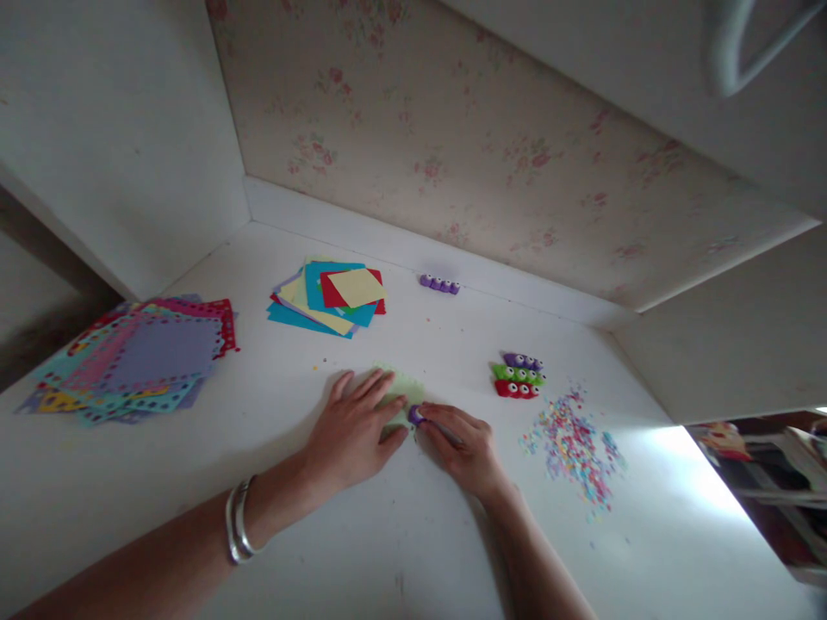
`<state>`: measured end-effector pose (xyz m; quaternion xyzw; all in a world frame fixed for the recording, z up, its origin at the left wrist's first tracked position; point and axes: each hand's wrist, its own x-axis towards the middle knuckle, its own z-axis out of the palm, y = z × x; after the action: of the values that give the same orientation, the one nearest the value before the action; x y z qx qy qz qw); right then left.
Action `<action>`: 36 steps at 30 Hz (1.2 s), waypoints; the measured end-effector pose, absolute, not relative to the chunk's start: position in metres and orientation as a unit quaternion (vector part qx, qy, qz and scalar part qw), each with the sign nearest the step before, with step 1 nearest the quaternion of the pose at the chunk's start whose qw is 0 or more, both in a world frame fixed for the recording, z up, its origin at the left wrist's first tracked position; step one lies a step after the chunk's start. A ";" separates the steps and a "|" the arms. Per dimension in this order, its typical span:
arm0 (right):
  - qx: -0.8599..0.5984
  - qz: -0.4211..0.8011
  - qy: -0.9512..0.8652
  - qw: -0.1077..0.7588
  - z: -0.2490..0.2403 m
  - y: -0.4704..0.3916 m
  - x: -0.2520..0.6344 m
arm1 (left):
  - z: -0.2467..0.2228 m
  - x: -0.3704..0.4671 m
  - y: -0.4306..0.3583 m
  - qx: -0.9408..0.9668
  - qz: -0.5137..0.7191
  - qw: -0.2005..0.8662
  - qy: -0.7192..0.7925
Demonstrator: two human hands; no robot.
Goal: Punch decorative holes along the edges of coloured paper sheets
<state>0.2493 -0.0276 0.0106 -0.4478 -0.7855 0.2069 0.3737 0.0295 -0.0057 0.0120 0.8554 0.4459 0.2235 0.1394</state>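
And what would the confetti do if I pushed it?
The confetti would probably scatter, since it lies in loose, separate bits. It should feel very light, because each bit looks tiny. It might slide easily too, as the table under it looks smooth.

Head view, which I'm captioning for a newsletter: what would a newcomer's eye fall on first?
Probably the middle: the left hand lies on a pale green sheet, while the right hand holds a purple object at its edge. Next come the pile of hole-edged sheets at far left and the scattered confetti at right.
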 end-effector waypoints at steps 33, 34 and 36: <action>-0.464 -0.023 -0.837 0.288 0.016 -0.029 0.221 | 0.012 0.031 -0.008 0.847 0.230 0.102 0.469; -0.465 -0.020 -0.833 0.300 0.014 -0.030 0.221 | 0.013 0.031 -0.009 0.847 0.229 0.101 0.468; -0.471 0.002 -0.822 0.319 0.012 -0.031 0.223 | 0.014 0.031 -0.010 0.848 0.227 0.102 0.467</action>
<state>0.2228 -0.0313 0.0121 -0.4709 -0.8224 0.0022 0.3193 0.0312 -0.0096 0.0143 0.8483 0.4674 0.2268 0.1023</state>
